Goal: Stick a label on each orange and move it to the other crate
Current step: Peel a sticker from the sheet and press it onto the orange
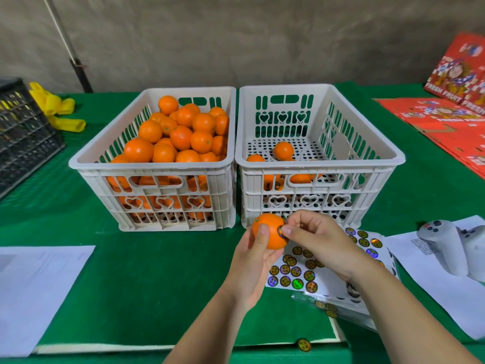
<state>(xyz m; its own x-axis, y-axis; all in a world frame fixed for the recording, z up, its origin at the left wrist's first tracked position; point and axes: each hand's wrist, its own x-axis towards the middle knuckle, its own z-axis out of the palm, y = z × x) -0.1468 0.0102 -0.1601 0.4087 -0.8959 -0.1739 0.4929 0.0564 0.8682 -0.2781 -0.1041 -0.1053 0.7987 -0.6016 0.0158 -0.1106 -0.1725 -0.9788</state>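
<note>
Both forearms come in bare from the bottom edge, no sleeves showing anywhere along them. The left hand (252, 269) and right hand (319, 241) wear no gloves, rings or watch. The fingernails are short and unpainted.

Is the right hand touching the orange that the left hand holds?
Touching: the head view shows right hand fingertips pressing a label onto the orange.

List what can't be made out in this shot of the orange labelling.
- Label design: head view, mostly hidden under the right hand fingertips.
- Held orange back side: covered by the left hand.
- Count of oranges in the right crate: near wall hides some.
- Print on the papers: too small and blurred.
- Sticker sheet: partly under the right forearm.
</note>
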